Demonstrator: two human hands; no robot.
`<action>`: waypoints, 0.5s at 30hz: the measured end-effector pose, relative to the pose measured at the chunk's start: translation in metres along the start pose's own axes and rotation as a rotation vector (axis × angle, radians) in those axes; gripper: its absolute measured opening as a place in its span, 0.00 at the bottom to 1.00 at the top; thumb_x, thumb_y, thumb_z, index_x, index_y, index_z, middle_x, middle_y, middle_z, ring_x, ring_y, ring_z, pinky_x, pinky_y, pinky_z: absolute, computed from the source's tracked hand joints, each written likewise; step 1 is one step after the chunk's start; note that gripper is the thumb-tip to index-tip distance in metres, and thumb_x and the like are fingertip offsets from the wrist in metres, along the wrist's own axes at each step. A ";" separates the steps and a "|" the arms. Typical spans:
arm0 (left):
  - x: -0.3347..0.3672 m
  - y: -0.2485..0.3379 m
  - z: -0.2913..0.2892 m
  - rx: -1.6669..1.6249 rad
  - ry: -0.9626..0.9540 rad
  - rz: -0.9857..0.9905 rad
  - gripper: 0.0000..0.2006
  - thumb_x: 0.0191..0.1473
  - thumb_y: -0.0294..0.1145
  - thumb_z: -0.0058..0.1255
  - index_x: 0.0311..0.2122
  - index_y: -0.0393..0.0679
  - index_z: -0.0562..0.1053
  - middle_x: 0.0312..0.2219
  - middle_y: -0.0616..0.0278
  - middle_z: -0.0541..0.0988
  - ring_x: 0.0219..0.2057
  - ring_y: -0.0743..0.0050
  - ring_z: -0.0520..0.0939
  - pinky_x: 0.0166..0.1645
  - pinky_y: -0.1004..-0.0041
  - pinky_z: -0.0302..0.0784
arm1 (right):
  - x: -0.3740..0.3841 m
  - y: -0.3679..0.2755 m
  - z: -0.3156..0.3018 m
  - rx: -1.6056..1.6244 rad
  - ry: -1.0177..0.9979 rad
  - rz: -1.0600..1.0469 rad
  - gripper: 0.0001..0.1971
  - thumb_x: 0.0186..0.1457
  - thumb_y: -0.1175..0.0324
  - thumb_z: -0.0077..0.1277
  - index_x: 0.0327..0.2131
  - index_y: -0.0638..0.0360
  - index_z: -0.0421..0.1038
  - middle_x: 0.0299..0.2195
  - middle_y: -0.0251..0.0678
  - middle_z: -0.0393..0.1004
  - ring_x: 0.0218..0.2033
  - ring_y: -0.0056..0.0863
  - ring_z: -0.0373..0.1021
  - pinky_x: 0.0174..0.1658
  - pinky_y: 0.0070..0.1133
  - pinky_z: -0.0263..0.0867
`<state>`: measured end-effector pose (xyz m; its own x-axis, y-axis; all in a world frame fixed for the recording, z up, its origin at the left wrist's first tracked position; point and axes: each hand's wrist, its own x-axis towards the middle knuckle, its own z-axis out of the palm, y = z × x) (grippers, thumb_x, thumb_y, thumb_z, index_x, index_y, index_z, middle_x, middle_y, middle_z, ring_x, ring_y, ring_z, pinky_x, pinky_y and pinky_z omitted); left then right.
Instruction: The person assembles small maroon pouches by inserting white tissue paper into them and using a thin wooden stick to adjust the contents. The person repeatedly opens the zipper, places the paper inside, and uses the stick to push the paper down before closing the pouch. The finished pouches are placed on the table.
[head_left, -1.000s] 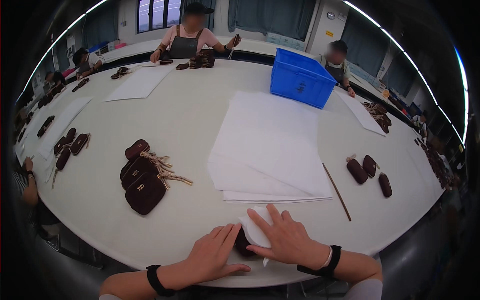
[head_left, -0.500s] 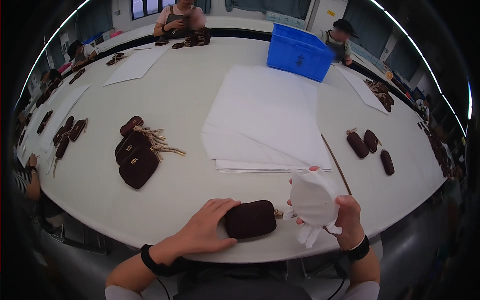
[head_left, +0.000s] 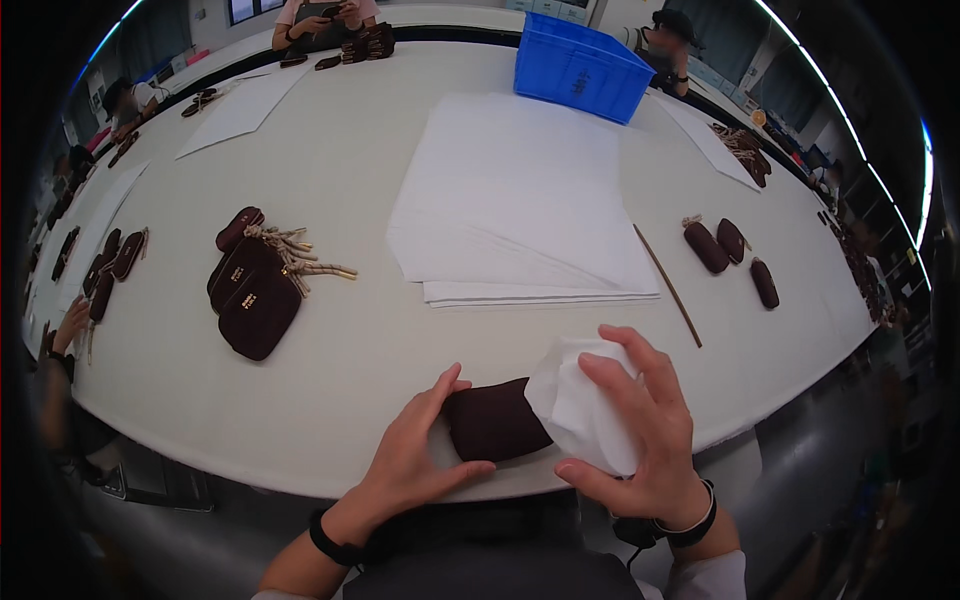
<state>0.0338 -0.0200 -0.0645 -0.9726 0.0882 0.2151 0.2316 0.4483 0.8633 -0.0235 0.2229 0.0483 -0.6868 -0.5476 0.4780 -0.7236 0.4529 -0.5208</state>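
Observation:
A dark brown zip pouch (head_left: 492, 420) lies near the table's front edge. My left hand (head_left: 415, 440) curves round its left end, with the thumb along the near side and the fingers along the far side. My right hand (head_left: 652, 425) grips a crumpled white cloth-like wad (head_left: 580, 405) between bent fingers and thumb. The wad covers the pouch's right end, so the cord there is hidden. Whether the white material is cloth or soft paper I cannot tell.
Several brown pouches with beige cords (head_left: 262, 310) lie at left. Beyond my hands is a stack of white sheets (head_left: 510, 200), with a thin brown stick (head_left: 668, 285) beside it. A blue crate (head_left: 580, 75) stands behind. More pouches (head_left: 707, 247) lie at right. Other people sit round the table.
My right hand has brought the white wad left onto the pouch's right end and turned over it. The fingers of my left hand have shifted round the pouch's left end.

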 end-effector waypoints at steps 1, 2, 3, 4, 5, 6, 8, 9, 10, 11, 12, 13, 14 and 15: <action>-0.003 0.000 -0.002 -0.007 0.007 -0.019 0.57 0.36 0.39 0.77 0.69 0.38 0.54 0.56 0.49 0.74 0.58 0.54 0.75 0.63 0.62 0.69 | 0.008 -0.013 -0.001 0.019 0.092 -0.033 0.33 0.47 0.52 0.66 0.57 0.51 0.72 0.59 0.54 0.63 0.54 0.51 0.65 0.57 0.38 0.63; -0.003 0.001 -0.003 -0.006 0.013 -0.007 0.57 0.36 0.37 0.77 0.69 0.37 0.54 0.55 0.48 0.74 0.57 0.54 0.75 0.62 0.62 0.70 | 0.010 -0.018 0.003 -0.033 0.108 -0.057 0.33 0.47 0.51 0.65 0.57 0.50 0.72 0.59 0.54 0.63 0.54 0.52 0.64 0.57 0.39 0.63; -0.003 0.001 -0.004 -0.005 0.020 0.004 0.57 0.36 0.36 0.77 0.69 0.37 0.53 0.55 0.48 0.74 0.57 0.53 0.75 0.62 0.62 0.70 | 0.013 -0.022 0.009 -0.081 0.123 -0.082 0.33 0.48 0.51 0.65 0.57 0.50 0.72 0.59 0.54 0.62 0.54 0.53 0.64 0.57 0.39 0.63; -0.004 0.002 -0.003 -0.003 0.023 0.020 0.57 0.36 0.35 0.77 0.69 0.37 0.53 0.55 0.48 0.74 0.57 0.53 0.75 0.61 0.62 0.70 | 0.012 -0.020 0.021 -0.185 0.060 -0.098 0.32 0.48 0.51 0.64 0.57 0.49 0.72 0.59 0.54 0.62 0.55 0.53 0.63 0.56 0.40 0.64; -0.002 0.001 0.000 0.018 0.015 0.042 0.57 0.37 0.35 0.76 0.69 0.36 0.52 0.55 0.48 0.74 0.56 0.52 0.75 0.60 0.62 0.71 | 0.009 -0.014 0.036 -0.301 -0.002 -0.108 0.32 0.49 0.51 0.64 0.58 0.48 0.72 0.59 0.53 0.62 0.55 0.54 0.63 0.56 0.40 0.64; 0.000 0.000 0.004 0.039 0.007 0.064 0.57 0.38 0.36 0.76 0.69 0.36 0.51 0.55 0.48 0.74 0.56 0.51 0.74 0.60 0.61 0.71 | -0.013 0.012 0.081 -0.323 -0.225 -0.045 0.31 0.51 0.51 0.62 0.58 0.45 0.72 0.58 0.52 0.63 0.55 0.54 0.62 0.56 0.41 0.64; -0.002 -0.004 0.002 0.061 0.017 0.085 0.56 0.39 0.35 0.75 0.69 0.35 0.51 0.55 0.48 0.73 0.55 0.49 0.74 0.59 0.60 0.71 | -0.018 0.005 0.088 -0.283 -0.169 0.009 0.30 0.51 0.51 0.62 0.58 0.42 0.72 0.57 0.52 0.63 0.54 0.54 0.62 0.56 0.41 0.64; -0.001 -0.006 0.004 0.052 0.019 0.095 0.56 0.39 0.35 0.75 0.69 0.34 0.51 0.55 0.48 0.73 0.55 0.49 0.74 0.59 0.60 0.71 | -0.016 0.005 0.084 -0.236 -0.198 0.042 0.30 0.51 0.52 0.62 0.58 0.43 0.72 0.57 0.52 0.63 0.54 0.53 0.62 0.56 0.40 0.64; 0.001 -0.007 0.007 0.041 0.017 0.106 0.56 0.39 0.35 0.75 0.69 0.34 0.51 0.55 0.47 0.73 0.55 0.48 0.73 0.58 0.59 0.71 | -0.010 0.007 0.075 -0.191 -0.226 0.078 0.31 0.51 0.52 0.62 0.59 0.45 0.72 0.57 0.53 0.63 0.53 0.53 0.63 0.56 0.40 0.64; 0.002 -0.002 0.006 0.005 -0.006 0.073 0.56 0.39 0.36 0.75 0.69 0.34 0.51 0.55 0.47 0.73 0.56 0.48 0.73 0.59 0.59 0.71 | 0.001 0.004 0.061 -0.148 -0.243 0.107 0.31 0.51 0.52 0.63 0.59 0.47 0.72 0.57 0.53 0.63 0.52 0.53 0.63 0.55 0.39 0.64; 0.005 0.000 0.006 0.006 -0.010 0.108 0.55 0.39 0.36 0.75 0.69 0.34 0.51 0.55 0.47 0.73 0.56 0.48 0.73 0.59 0.59 0.71 | 0.010 -0.003 0.041 -0.212 -0.162 0.059 0.33 0.50 0.53 0.63 0.59 0.51 0.71 0.58 0.55 0.63 0.53 0.53 0.63 0.54 0.38 0.65; -0.001 -0.002 -0.002 0.038 0.014 0.106 0.55 0.39 0.36 0.75 0.69 0.34 0.52 0.55 0.47 0.73 0.56 0.48 0.73 0.59 0.59 0.71 | 0.023 -0.012 0.028 -0.231 -0.098 -0.018 0.34 0.50 0.53 0.63 0.59 0.55 0.70 0.58 0.57 0.62 0.53 0.53 0.64 0.54 0.37 0.65; -0.001 -0.003 -0.004 0.049 0.014 0.123 0.55 0.39 0.37 0.74 0.68 0.34 0.52 0.55 0.46 0.73 0.56 0.48 0.73 0.59 0.59 0.71 | 0.028 -0.018 0.010 -0.292 0.018 -0.065 0.39 0.48 0.52 0.65 0.59 0.67 0.67 0.58 0.62 0.61 0.56 0.53 0.63 0.54 0.36 0.65; -0.002 -0.004 -0.005 0.045 0.013 0.114 0.55 0.39 0.37 0.74 0.68 0.34 0.52 0.55 0.46 0.73 0.56 0.48 0.73 0.60 0.59 0.70 | 0.026 -0.018 0.014 -0.186 0.160 -0.019 0.40 0.49 0.49 0.64 0.59 0.69 0.67 0.58 0.62 0.61 0.57 0.54 0.62 0.55 0.38 0.65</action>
<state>0.0347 -0.0265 -0.0654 -0.9397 0.1289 0.3169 0.3390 0.4754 0.8118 -0.0276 0.1904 0.0604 -0.6641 -0.4457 0.6003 -0.7267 0.5736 -0.3781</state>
